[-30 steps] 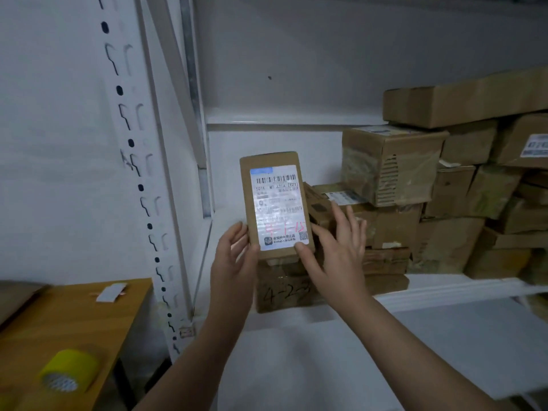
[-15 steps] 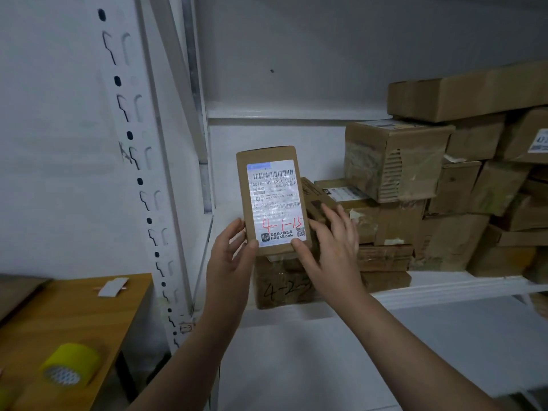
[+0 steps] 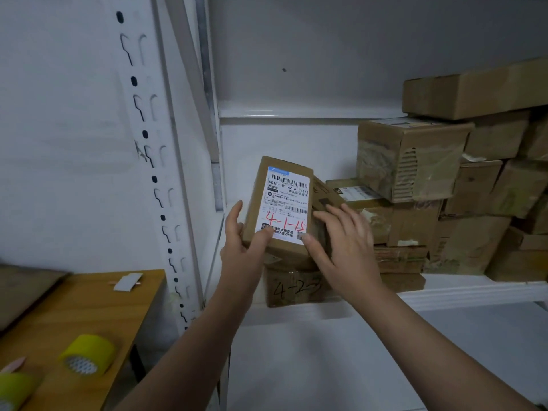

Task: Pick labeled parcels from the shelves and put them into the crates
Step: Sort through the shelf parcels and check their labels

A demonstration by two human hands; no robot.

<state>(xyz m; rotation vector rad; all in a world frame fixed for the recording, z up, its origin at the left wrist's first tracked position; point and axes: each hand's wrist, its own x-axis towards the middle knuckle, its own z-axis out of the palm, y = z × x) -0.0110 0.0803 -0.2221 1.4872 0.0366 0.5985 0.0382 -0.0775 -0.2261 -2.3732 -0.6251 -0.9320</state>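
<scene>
On my feed the parcel (image 3: 280, 207) is up in front of the shelf (image 3: 462, 293), tilted with its top leaning away to the right, held above a box (image 3: 292, 287) that has "4-2-" and a further figure I can't read written on its face. The parcel is a small brown cardboard one. Its white label (image 3: 289, 188) faces me, with barcodes printed on it and "4-1-15" written across it in red.

The left hand (image 3: 241, 253) grasps the parcel at its lower left corner: the thumb lies over the front, on the bottom edge of the label, and the fingers reach up behind the left side. The right hand (image 3: 347, 247) is spread, fingers straight and fanned out to the right of the parcel over the boxes behind it. Only its thumb tip touches, at the label's lower right corner.

To the right, more brown boxes (image 3: 415, 161) are stacked high on the same shelf, some wrapped in clear tape. A white slotted post (image 3: 154, 188) stands at the shelf's left end.

Left of the post I see a wooden table (image 3: 89, 310). On it lie a roll of yellow tape (image 3: 87, 354), a second yellow roll (image 3: 14, 388) cut off at the corner of the view, and a white slip of paper (image 3: 127, 281) near the far edge.
</scene>
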